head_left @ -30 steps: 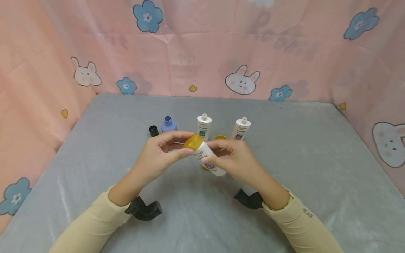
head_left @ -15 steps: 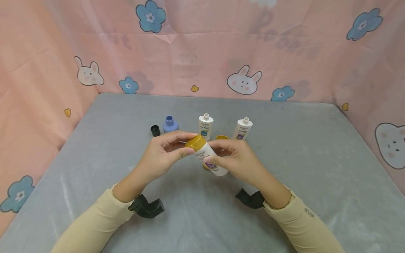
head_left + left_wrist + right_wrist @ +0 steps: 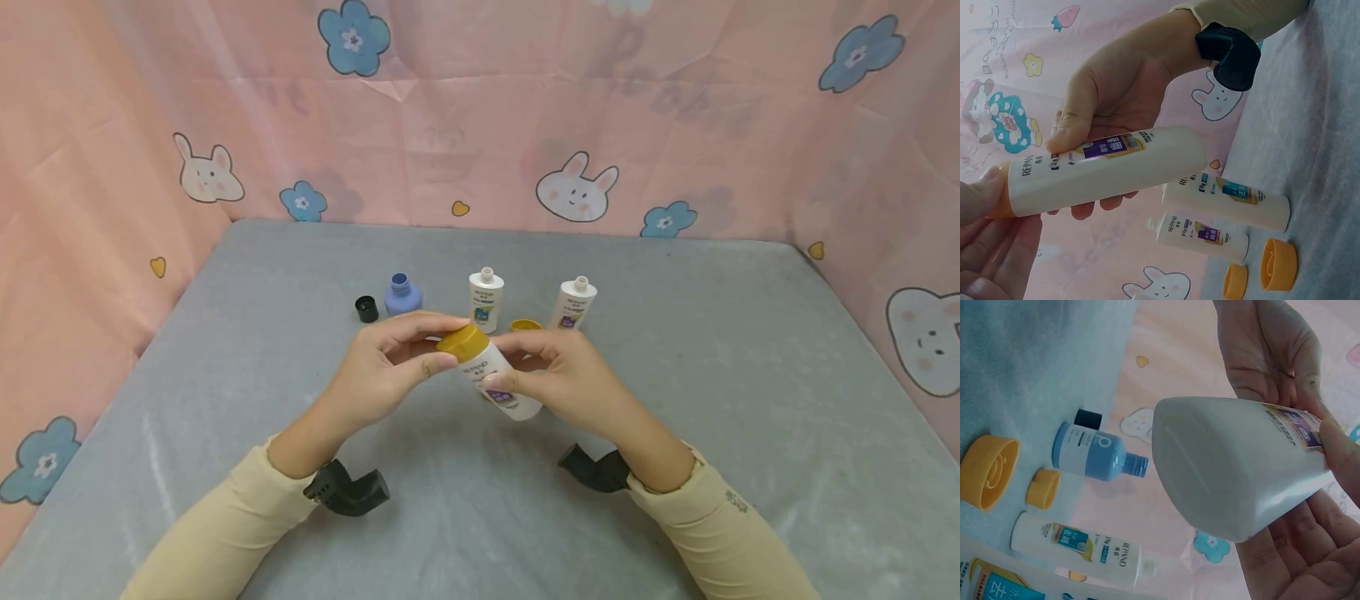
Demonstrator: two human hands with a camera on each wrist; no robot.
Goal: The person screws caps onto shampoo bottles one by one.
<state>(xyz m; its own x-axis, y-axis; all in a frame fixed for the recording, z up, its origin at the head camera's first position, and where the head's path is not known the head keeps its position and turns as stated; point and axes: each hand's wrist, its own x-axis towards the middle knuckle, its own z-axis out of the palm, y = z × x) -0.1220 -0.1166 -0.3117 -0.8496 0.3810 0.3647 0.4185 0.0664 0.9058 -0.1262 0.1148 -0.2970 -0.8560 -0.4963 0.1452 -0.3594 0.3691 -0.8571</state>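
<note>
A white shampoo bottle (image 3: 521, 407) with a purple label is held tilted above the table, its gold cap (image 3: 462, 342) pointing up and left. My left hand (image 3: 378, 371) pinches that cap between thumb and fingers. Around the bottle's body, my right hand (image 3: 573, 383) grips with the thumb across the label. The cap sits on the bottle; whether it is loose I cannot tell. The right wrist view shows the bottle's flat base (image 3: 1200, 469) close up.
Beyond my hands stand an uncapped blue bottle (image 3: 403, 298), a black cap (image 3: 366, 309), and uncapped white bottles with a teal label (image 3: 486, 304) and a purple label (image 3: 576, 304). Loose orange caps (image 3: 1279, 265) lie on the grey table (image 3: 712, 417). A patterned pink curtain (image 3: 450, 108) surrounds it.
Both hands keep their grips on the cap and the bottle. The bottle and cap have shifted only very slightly, and the head view has moved a little.
</note>
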